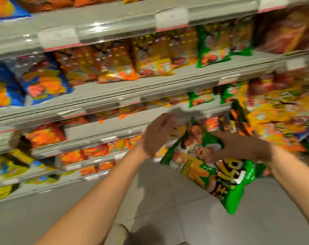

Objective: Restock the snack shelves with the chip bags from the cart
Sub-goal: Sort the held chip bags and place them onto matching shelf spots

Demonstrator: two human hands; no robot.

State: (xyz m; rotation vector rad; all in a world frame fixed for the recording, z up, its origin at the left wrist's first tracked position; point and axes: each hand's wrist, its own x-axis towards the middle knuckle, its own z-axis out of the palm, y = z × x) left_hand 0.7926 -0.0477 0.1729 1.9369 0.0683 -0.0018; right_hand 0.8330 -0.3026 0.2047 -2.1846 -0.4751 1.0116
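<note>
Head view: shelves (pixel 114 91) hold chip bags (pixel 114 68) (blurred)

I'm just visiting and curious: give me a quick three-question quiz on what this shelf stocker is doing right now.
1. True or false: the left hand grips a bag.
2. What main colour is the chip bag that the right hand holds? A) blue B) green C) red
3. Fill in: the held bag hangs in front of the shelves, above the tiled ____.

Key:
1. False; it is open and holds nothing.
2. B.
3. Floor.
</note>
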